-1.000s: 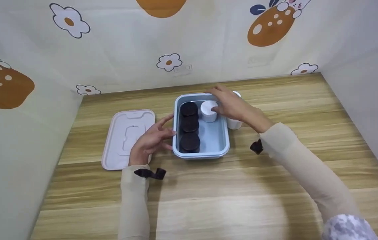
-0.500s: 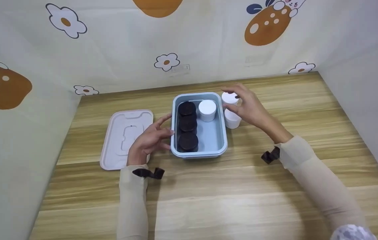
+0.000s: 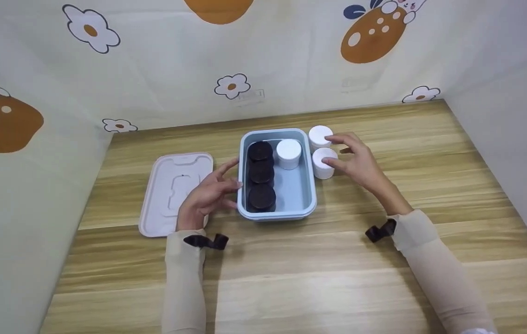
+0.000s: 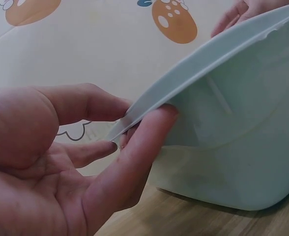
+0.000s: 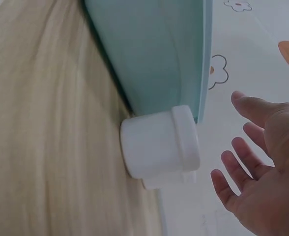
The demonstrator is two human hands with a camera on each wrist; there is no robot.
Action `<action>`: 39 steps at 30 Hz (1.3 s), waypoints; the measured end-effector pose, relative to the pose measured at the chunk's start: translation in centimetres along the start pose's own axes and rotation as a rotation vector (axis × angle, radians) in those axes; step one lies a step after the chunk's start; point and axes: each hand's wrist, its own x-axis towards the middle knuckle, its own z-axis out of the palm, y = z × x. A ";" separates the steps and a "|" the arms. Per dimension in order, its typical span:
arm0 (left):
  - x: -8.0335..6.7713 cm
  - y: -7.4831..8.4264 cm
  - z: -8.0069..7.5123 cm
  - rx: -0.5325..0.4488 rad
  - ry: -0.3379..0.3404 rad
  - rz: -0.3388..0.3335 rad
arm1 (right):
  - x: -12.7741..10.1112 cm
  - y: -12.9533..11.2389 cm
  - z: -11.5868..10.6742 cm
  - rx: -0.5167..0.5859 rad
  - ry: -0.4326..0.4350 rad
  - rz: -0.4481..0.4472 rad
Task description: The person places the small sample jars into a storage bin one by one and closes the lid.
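At the right side of the blue box [image 3: 312,190], the right hand [image 3: 361,162] hovers with its fingers spread and relaxed, gripping nothing. In the head view its fingertips reach over the nearer white jar [image 3: 323,163], which stands on the wooden table [image 3: 337,260] just beside the box's right wall; whether a fingertip actually touches the jar's lid cannot be told. The right wrist view shows the open palm [image 5: 262,182] apart from that jar [image 5: 159,142], with the jar close against the box's outer wall [image 5: 154,54]. A second white jar [image 3: 320,136] stands just behind the first, also beside the right wall of the box.

At the left wall of the box, the left hand [image 3: 207,197] rests with straight fingers against the rim; in the left wrist view the fingers [image 4: 139,147] press the wall just under the lip [image 4: 203,64], the thumb above them, not curled round anything.

Inside the box, three black-lidded jars [image 3: 261,174] stand in a row along the left wall, and one white jar [image 3: 289,152] stands in the far right part, next to the rearmost black one. To the left of the box, beyond the left hand, a pale pink lid [image 3: 172,190] lies flat on the table. Behind the box rises a cream backdrop printed with flowers [image 3: 231,86].
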 end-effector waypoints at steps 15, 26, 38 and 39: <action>0.6 0.1 0.1 -0.024 -0.014 0.000 | -0.8 2.1 -0.4 0.120 -0.065 0.202; 0.0 0.1 0.1 -0.017 -0.001 0.000 | -0.8 3.4 0.9 0.156 -0.106 0.223; 0.0 0.1 0.0 -0.025 -0.006 0.005 | -0.8 3.6 0.7 0.112 -0.165 0.242; 0.0 0.1 0.0 -0.026 -0.005 0.005 | -0.8 3.5 0.6 0.110 -0.165 0.239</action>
